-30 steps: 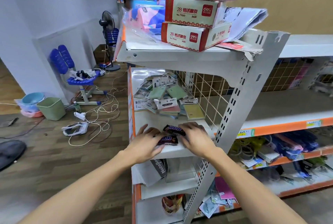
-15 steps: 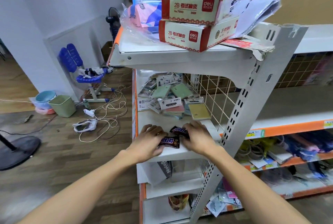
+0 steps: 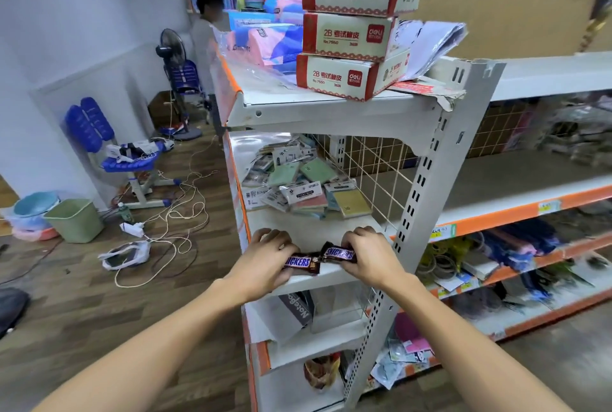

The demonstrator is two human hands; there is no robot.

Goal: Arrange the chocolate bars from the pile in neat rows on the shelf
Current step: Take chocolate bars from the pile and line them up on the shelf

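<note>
Two brown Snickers bars lie end to end at the front edge of the white shelf (image 3: 308,233). My left hand (image 3: 265,256) grips the left bar (image 3: 302,264) with its fingers curled over the bar's left end. My right hand (image 3: 367,254) grips the right bar (image 3: 339,254), whose right end is hidden under the fingers. The inner ends of the two bars nearly touch. No pile of other chocolate bars shows in this view.
A heap of sticky-note packs (image 3: 298,186) fills the back of the same shelf. Wire mesh (image 3: 374,170) and a slotted upright (image 3: 420,186) bound its right side. Three eraser boxes (image 3: 344,34) are stacked on the shelf above. Cables (image 3: 172,219) and a green bin (image 3: 74,219) lie on the floor; a person (image 3: 207,44) stands behind.
Both hands have slid a little toward the shelf's front edge with the bars, which now lie more in line. The camera has moved closer.
</note>
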